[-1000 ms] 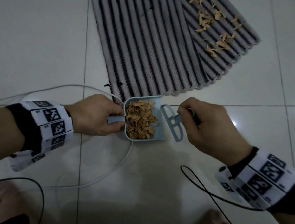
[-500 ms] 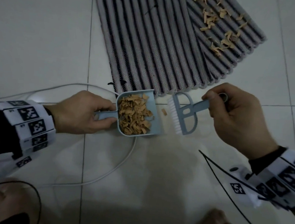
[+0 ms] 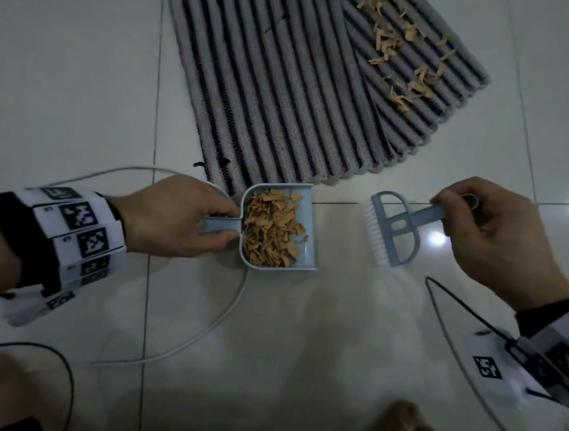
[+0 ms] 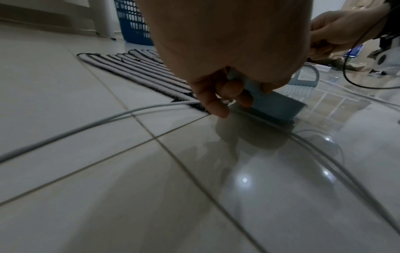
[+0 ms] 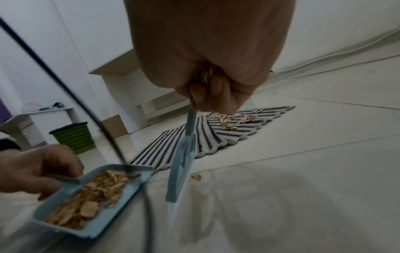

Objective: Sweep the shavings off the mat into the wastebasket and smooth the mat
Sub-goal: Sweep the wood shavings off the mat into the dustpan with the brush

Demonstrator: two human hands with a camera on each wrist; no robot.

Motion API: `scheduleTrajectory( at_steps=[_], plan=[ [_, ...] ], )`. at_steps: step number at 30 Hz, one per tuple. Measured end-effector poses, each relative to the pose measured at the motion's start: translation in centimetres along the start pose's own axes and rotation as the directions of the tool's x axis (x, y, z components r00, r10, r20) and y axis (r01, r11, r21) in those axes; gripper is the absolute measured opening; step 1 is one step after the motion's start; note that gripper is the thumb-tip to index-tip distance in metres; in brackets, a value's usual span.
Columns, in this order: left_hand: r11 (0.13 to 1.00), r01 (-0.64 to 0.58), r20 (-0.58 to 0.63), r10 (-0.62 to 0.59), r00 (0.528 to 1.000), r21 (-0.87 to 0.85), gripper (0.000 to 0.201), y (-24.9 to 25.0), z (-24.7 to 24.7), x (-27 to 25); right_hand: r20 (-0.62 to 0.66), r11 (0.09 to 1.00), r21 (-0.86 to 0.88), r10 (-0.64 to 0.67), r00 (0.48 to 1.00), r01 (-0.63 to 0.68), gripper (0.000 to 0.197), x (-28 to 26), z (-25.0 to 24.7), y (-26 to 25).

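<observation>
Mat [image 3: 287,88]: ribbed grey and dark striped weave on glossy white tile, far right part folded over, scattered tan shavings [image 3: 400,50] on the fold.
Dustpan [image 3: 302,248]: pale blue plastic, heaped with shavings, at mat's near edge.
Left hand [image 3: 172,219]: fingers clamped on dustpan handle.
Right hand [image 3: 501,241]: fingers clamped on blue brush [image 3: 391,231] handle, white bristles.

Glossy tiled floor [image 3: 65,76], ribbed woven mat [image 3: 288,78], smooth plastic dustpan [image 3: 310,238].

Home: tiled floor [image 3: 83,60], laundry basket [image 4: 132,22]
</observation>
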State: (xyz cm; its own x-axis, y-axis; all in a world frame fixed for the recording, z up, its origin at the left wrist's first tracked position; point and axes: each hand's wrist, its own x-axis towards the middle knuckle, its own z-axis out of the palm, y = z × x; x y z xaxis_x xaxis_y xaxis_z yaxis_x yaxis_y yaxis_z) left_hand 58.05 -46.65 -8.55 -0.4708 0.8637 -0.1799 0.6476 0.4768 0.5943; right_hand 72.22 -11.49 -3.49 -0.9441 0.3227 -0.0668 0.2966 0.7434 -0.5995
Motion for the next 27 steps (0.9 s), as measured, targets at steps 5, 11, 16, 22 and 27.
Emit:
scheduleTrajectory(
  at_steps=[5, 11, 16, 22, 27],
  plan=[
    [0.997, -0.069, -0.005, 0.069, 0.998, 0.021, 0.04, 1.8, 1.0, 3.3, -0.091, 0.999, -0.029, -0.029, 0.995, 0.026, 0.019, 0.0, -1.8, 0.1],
    [0.998, -0.059, 0.03, 0.058, 0.998, 0.026, 0.041, 2.8, 1.9, 5.4, -0.062, 0.958, -0.187, -0.233, 0.97, 0.218, 0.019, 0.1, -1.0, 0.3],
    [0.998, -0.048, 0.052, 0.045, 0.998, 0.046, 0.042, 2.4, 1.9, 5.5, 0.026, 0.983, -0.032, -0.18, 0.983, 0.181, 0.013, -0.4, 1.3, -1.0],
    [0.998, -0.035, 0.058, 0.032, 0.998, 0.051, 0.045, 2.1, 2.2, 5.4, -0.051, 0.988, 0.148, -0.041, 0.998, 0.048, 0.022, 0.9, -1.7, -0.9],
    [0.999, -0.034, 0.052, 0.033, 0.998, 0.029, 0.049, 1.9, 2.3, 5.2, -0.066, 0.995, 0.094, -0.017, 0.998, 0.023, 0.022, 0.9, -1.5, 0.0]
  ],
)
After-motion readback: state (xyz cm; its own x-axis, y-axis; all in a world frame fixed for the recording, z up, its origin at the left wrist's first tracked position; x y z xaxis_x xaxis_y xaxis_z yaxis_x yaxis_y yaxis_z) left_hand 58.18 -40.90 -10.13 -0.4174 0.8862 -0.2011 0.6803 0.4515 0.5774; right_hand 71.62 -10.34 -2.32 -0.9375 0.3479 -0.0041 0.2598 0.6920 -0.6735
